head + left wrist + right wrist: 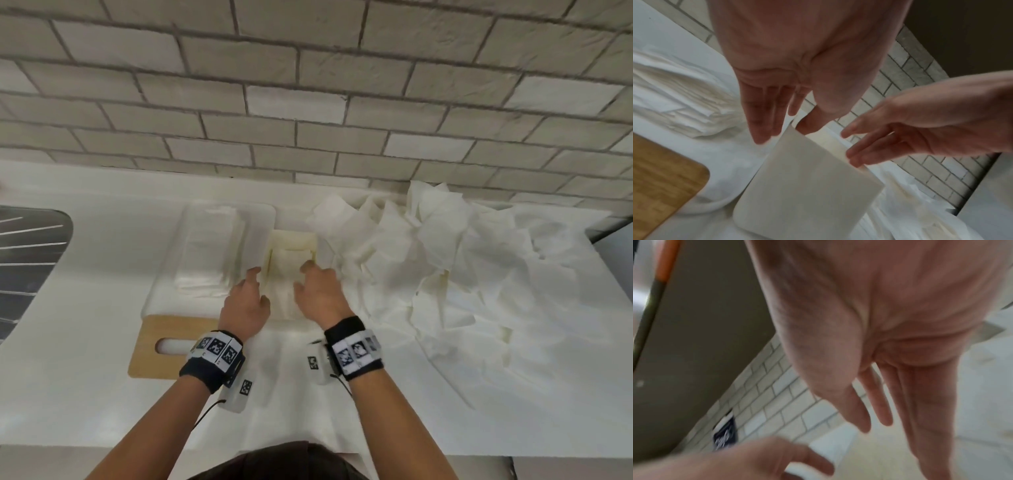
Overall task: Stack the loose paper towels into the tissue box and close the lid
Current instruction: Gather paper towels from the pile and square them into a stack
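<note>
**Both hands spread at the open tissue box**

Head view: the white tissue box [291, 260] stands open on the white counter [85, 342], in front of the brick-tiled wall [308, 85]. The left hand [245, 305] hovers at the box's left edge and the right hand [320, 291] at its right edge, fingers reaching toward the rim, neither one curled round anything. Folded paper shows inside the box. Just left of the box lies a flat stack of paper towels [209, 253] on a clear wrapper. Right of the box spreads a big heap of loose paper towels [428, 257]. The wooden lid [164, 346], with a slot in it, lies flat on the counter left of and nearer than the box, partly under the left wrist.

Left wrist view: the left hand [797, 73] has straight, slightly spread fingers [760, 126] just above the box's near wall [807, 186]. The right hand [910, 129] comes in from the other side, fingers extended near the rim; touch cannot be told. The lid [659, 175] lies left of the box, and the stack [674, 97] beyond it.

Right wrist view: blurred. The right hand [879, 337] shows open, straight fingers; the left hand [746, 459] appears low, loosely spread.
</note>
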`<state>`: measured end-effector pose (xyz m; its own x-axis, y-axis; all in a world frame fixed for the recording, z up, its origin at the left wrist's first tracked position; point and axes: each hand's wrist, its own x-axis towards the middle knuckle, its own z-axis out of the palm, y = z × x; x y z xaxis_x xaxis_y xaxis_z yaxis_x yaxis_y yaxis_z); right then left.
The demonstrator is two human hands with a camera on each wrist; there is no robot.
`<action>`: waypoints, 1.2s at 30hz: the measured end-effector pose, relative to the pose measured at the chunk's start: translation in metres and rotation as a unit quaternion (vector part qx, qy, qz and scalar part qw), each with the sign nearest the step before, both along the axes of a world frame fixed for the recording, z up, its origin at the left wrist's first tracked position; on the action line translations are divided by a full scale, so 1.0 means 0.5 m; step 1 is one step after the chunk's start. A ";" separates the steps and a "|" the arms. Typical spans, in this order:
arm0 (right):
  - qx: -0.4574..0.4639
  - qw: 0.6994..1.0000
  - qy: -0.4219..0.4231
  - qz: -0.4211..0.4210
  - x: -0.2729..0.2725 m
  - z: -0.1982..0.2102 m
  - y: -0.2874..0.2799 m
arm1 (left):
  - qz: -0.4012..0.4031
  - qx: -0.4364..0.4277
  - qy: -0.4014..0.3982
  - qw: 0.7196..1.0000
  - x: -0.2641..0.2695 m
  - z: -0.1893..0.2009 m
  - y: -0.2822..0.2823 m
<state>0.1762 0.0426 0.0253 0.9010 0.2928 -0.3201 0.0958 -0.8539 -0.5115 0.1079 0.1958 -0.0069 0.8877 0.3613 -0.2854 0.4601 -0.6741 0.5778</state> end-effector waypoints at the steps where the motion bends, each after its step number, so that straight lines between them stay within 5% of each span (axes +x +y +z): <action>1: 0.009 0.999 -0.049 -0.016 0.015 0.007 -0.041 | 0.004 0.004 -0.025 1.000 -0.004 0.006 -0.004; 4: -0.013 0.986 -0.154 -0.069 0.090 -0.024 -0.166 | 0.003 -0.010 -0.133 0.991 -0.019 0.033 -0.033; 9: -0.177 0.979 -0.101 -0.027 0.167 -0.150 -0.321 | -0.061 -0.061 -0.236 0.968 -0.007 0.075 -0.141; 12: -0.152 0.980 -0.127 0.002 0.156 -0.169 -0.354 | -0.129 -0.087 -0.233 0.960 0.014 0.078 -0.217; 18: 0.137 0.983 -0.108 -0.049 0.118 -0.051 -0.414 | -0.169 -0.074 -0.194 0.964 0.063 0.063 -0.328; 22: 0.390 0.915 0.079 -0.072 0.069 0.064 -0.459 | -0.082 -0.231 -0.168 0.955 0.100 0.090 -0.371; 25: 0.453 0.868 0.197 -0.053 0.054 0.084 -0.486 | -0.030 -0.333 -0.140 0.932 0.120 0.111 -0.385; 29: 0.408 0.871 0.272 0.033 0.072 0.077 -0.506 | 0.034 -0.432 -0.128 0.892 0.128 0.102 -0.384; 31: 0.369 0.893 0.253 0.040 0.117 0.070 -0.516 | 0.064 -0.402 -0.166 0.898 0.129 0.098 -0.377; 33: 0.305 0.943 0.129 -0.045 0.183 0.049 -0.516 | 0.082 -0.365 -0.192 0.907 0.126 0.096 -0.366; 36: 0.041 0.986 -0.107 -0.121 0.272 -0.001 -0.504 | 0.093 -0.341 -0.212 0.911 0.118 0.100 -0.349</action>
